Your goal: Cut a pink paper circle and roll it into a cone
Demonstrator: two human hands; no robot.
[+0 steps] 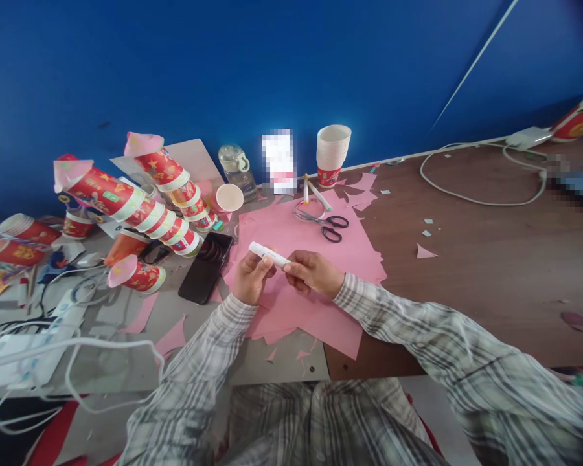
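Above the pink paper sheets (291, 317), both of my hands hold a white glue stick (271, 254) with faint print on its side. My left hand (252, 277) grips its middle, thumb on top. At its lower right end, my right hand (318, 273) pinches it between thumb and fingers. Just beyond my hands lie black-handled scissors (331, 228), their blades toward the left. Two white markers (319, 196) rest on the paper behind them. A black phone (206, 268) lies left of my left hand.
Towers of red paper cups (140, 204) with pink cone tops stand at the left. A power strip (43, 343) and loose white cables lie in front of them. A water bottle (238, 169) and stacked cups (333, 155) stand by the blue wall. Paper scraps (425, 251) dot the brown table.
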